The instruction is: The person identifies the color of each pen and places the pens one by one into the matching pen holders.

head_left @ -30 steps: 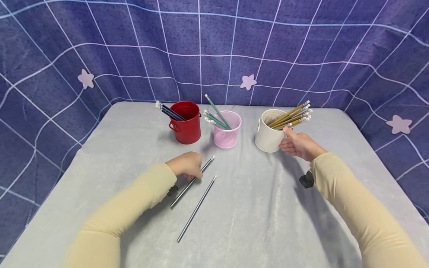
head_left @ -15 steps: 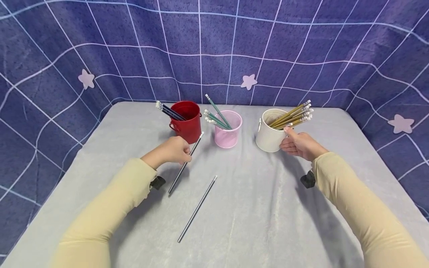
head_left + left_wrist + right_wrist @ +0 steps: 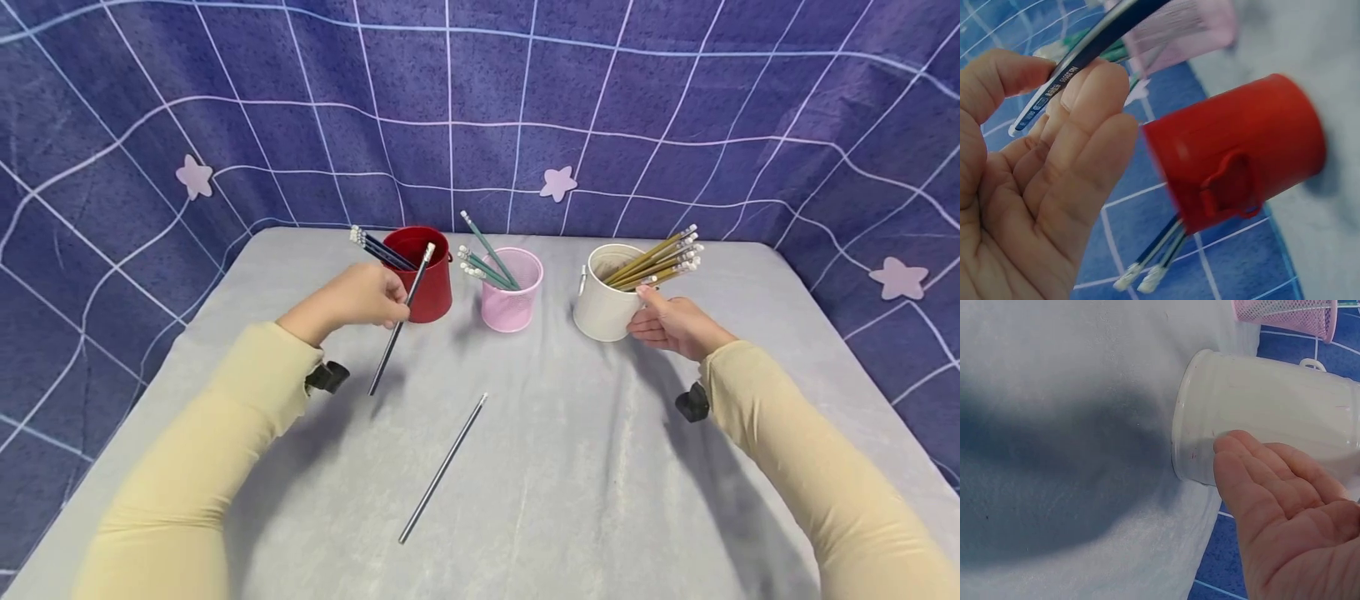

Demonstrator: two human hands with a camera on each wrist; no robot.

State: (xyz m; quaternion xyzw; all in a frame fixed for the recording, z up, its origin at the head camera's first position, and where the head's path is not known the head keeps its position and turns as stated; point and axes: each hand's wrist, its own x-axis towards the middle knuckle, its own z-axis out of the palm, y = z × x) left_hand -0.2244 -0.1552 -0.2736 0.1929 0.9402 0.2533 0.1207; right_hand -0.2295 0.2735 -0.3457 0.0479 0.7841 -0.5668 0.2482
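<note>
My left hand (image 3: 369, 296) pinches a dark blue pencil (image 3: 385, 360) between thumb and fingers, before the red bucket (image 3: 432, 292). The pencil is tilted, its white eraser end up by the bucket's rim. Navy pencils (image 3: 384, 252) lean out of that bucket's left side. In the left wrist view, silver lettering shows on the held pencil (image 3: 1063, 78). My right hand (image 3: 675, 325) touches the side of the white bucket (image 3: 600, 310) with fairly straight fingers (image 3: 1254, 481), thumb near the rim. Several gold pencils (image 3: 648, 260) stand in it. Another dark pencil (image 3: 442, 469) lies on the table.
Between the two buckets stands a pink mesh cup (image 3: 507, 310) with several green pencils (image 3: 487, 265) leaning left. A grey cloth covers the table (image 3: 570, 467). Blue gridded fabric (image 3: 480, 108) with pale stars hangs behind and at both sides.
My left hand has lifted the pencil off the table and carried it up and left to the red bucket, tilting it steeper. The right hand has stayed at the white bucket.
</note>
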